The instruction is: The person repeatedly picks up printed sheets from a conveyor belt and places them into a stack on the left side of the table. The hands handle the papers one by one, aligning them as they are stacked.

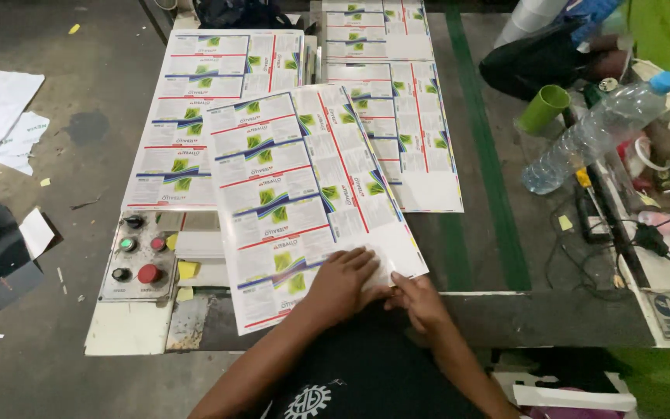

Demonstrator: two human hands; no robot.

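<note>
A large white printed sheet (pixel 304 194) of repeated labels with green leaf marks and red and blue lines lies tilted on the machine table. My left hand (pixel 340 285) rests flat on its near edge, fingers spread. My right hand (pixel 420 301) pinches the sheet's near right corner between thumb and fingers. Under and behind it lie more printed sheets of the same kind, one at the back left (pixel 203 85) and one at the right (pixel 412 132).
A control panel (pixel 138 256) with green, red and black buttons sits at the left front. A clear plastic bottle (pixel 595 132), a green cup (pixel 543 107), cables and clutter crowd the right side. Paper scraps (pixel 1 116) lie on the floor at left.
</note>
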